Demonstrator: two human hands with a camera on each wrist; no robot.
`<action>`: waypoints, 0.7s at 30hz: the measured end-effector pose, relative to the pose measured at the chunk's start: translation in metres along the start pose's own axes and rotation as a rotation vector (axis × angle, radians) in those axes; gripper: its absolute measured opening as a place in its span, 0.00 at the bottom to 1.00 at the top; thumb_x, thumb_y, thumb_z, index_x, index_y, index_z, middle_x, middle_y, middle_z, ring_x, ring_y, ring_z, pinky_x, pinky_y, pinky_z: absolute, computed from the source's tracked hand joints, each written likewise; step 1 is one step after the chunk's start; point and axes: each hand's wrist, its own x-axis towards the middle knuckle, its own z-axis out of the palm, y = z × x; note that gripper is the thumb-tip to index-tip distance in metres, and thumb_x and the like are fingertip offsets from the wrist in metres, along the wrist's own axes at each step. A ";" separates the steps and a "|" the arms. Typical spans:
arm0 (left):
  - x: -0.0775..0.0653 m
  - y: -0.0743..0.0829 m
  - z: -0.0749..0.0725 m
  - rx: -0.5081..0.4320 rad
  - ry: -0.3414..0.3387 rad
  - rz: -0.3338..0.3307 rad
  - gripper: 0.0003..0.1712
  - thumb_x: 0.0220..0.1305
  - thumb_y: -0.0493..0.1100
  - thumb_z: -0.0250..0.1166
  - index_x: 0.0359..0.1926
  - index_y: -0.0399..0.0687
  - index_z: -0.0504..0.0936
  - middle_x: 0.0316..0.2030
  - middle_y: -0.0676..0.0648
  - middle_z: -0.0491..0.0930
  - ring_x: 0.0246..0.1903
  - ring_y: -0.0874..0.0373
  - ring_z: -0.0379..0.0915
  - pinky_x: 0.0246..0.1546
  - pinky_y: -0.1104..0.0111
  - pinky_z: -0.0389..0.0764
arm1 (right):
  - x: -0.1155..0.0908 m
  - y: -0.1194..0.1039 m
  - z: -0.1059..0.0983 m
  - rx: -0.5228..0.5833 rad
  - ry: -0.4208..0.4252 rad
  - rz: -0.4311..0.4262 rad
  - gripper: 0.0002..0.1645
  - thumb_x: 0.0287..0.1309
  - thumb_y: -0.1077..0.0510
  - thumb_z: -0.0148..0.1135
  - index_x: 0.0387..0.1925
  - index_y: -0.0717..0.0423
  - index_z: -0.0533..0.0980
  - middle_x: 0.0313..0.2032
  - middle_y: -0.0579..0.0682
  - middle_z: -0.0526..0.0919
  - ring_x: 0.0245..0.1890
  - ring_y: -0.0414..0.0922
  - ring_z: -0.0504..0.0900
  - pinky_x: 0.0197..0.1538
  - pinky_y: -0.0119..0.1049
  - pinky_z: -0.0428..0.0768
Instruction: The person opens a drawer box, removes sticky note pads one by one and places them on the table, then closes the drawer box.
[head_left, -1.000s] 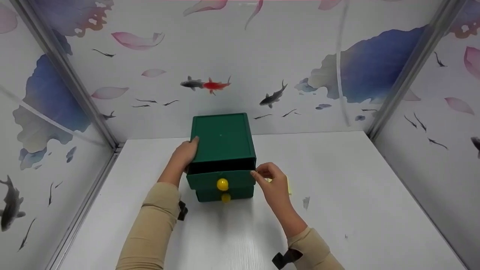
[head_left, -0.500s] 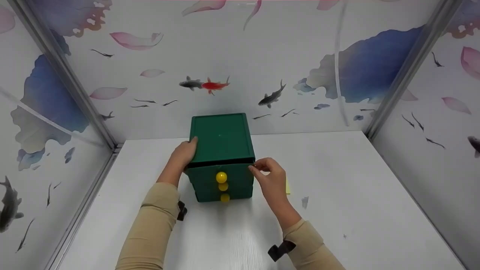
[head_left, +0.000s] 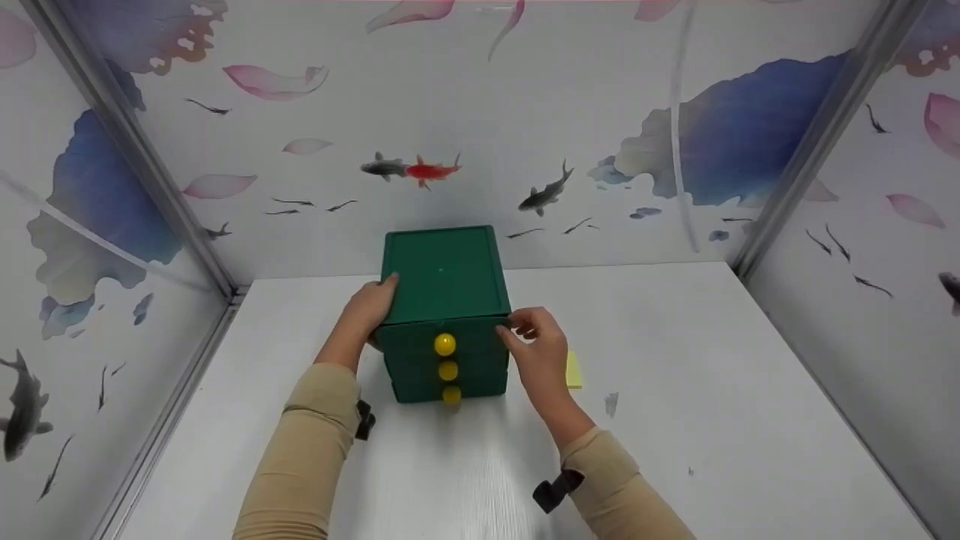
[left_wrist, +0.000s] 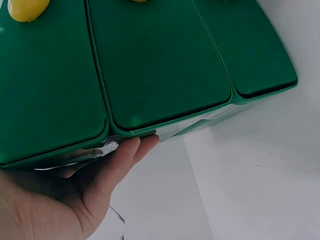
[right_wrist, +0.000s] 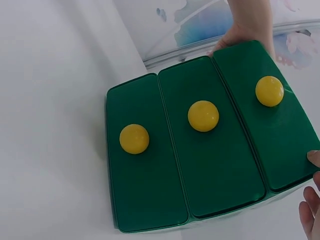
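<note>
A green three-drawer box (head_left: 442, 274) stands on the table, its drawers stacked and each front fitted with a round yellow knob (head_left: 445, 344). In the head view all the drawer fronts line up, the top drawer (head_left: 412, 341) included. My left hand (head_left: 366, 311) steadies the box from its left side, thumb at the top edge. Its fingers (left_wrist: 117, 167) lie straight along the side in the left wrist view. The thumb of my right hand (head_left: 541, 352) presses the top drawer's front near the right corner. Its other fingers (right_wrist: 309, 212) are loosely bent beside the box.
A yellow paper-like piece (head_left: 574, 369) lies on the white table (head_left: 720, 390), partly behind the right hand. Printed walls (head_left: 480, 112) with fish and petals enclose the table behind and at both sides. Small grey marks (head_left: 612, 405) show on the tabletop.
The top drawer has slid back into the box, and the dark gap above it has closed. My right hand moved away from me with it. My left hand stayed in place.
</note>
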 end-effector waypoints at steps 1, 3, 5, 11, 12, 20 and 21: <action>0.000 0.000 0.000 -0.004 0.000 -0.002 0.45 0.73 0.68 0.35 0.74 0.37 0.54 0.58 0.31 0.69 0.47 0.38 0.76 0.35 0.54 0.85 | 0.000 0.000 0.000 0.005 0.002 0.009 0.11 0.55 0.62 0.72 0.38 0.55 0.77 0.34 0.47 0.78 0.35 0.48 0.77 0.40 0.39 0.80; 0.000 0.000 0.001 -0.005 0.002 -0.006 0.45 0.73 0.68 0.35 0.74 0.38 0.54 0.57 0.31 0.70 0.46 0.39 0.76 0.34 0.55 0.85 | 0.001 0.000 0.001 0.016 0.006 0.031 0.13 0.55 0.62 0.72 0.40 0.57 0.75 0.35 0.49 0.77 0.35 0.47 0.76 0.40 0.38 0.80; 0.000 0.000 0.001 0.002 0.001 -0.004 0.45 0.73 0.68 0.35 0.74 0.37 0.54 0.57 0.31 0.70 0.47 0.39 0.76 0.35 0.55 0.85 | 0.001 0.001 0.001 0.022 0.004 0.061 0.15 0.56 0.61 0.72 0.41 0.58 0.74 0.35 0.50 0.76 0.35 0.45 0.75 0.40 0.38 0.80; 0.000 0.001 0.002 -0.004 -0.004 0.003 0.45 0.73 0.68 0.35 0.73 0.36 0.55 0.57 0.30 0.70 0.47 0.38 0.76 0.35 0.54 0.85 | 0.004 0.004 0.000 0.000 -0.015 0.087 0.14 0.55 0.61 0.72 0.38 0.56 0.73 0.34 0.51 0.76 0.35 0.44 0.75 0.40 0.36 0.79; 0.000 0.001 0.002 -0.007 -0.003 0.007 0.45 0.73 0.68 0.36 0.73 0.36 0.56 0.57 0.30 0.70 0.47 0.38 0.76 0.35 0.54 0.85 | 0.005 0.004 0.000 -0.004 -0.015 0.078 0.14 0.55 0.61 0.72 0.37 0.56 0.73 0.34 0.51 0.76 0.35 0.45 0.75 0.39 0.36 0.78; 0.000 0.000 0.000 -0.022 -0.004 0.006 0.47 0.71 0.70 0.40 0.73 0.37 0.55 0.60 0.32 0.68 0.49 0.38 0.75 0.34 0.53 0.85 | 0.008 0.005 -0.001 -0.005 -0.022 0.019 0.12 0.54 0.61 0.73 0.32 0.56 0.74 0.31 0.50 0.76 0.32 0.47 0.75 0.37 0.38 0.78; -0.001 -0.001 0.000 -0.023 -0.004 0.004 0.48 0.71 0.70 0.41 0.73 0.37 0.55 0.60 0.32 0.68 0.49 0.38 0.75 0.35 0.53 0.85 | 0.008 0.006 0.000 -0.008 -0.024 0.023 0.12 0.55 0.61 0.72 0.31 0.56 0.74 0.30 0.50 0.76 0.32 0.48 0.75 0.37 0.38 0.78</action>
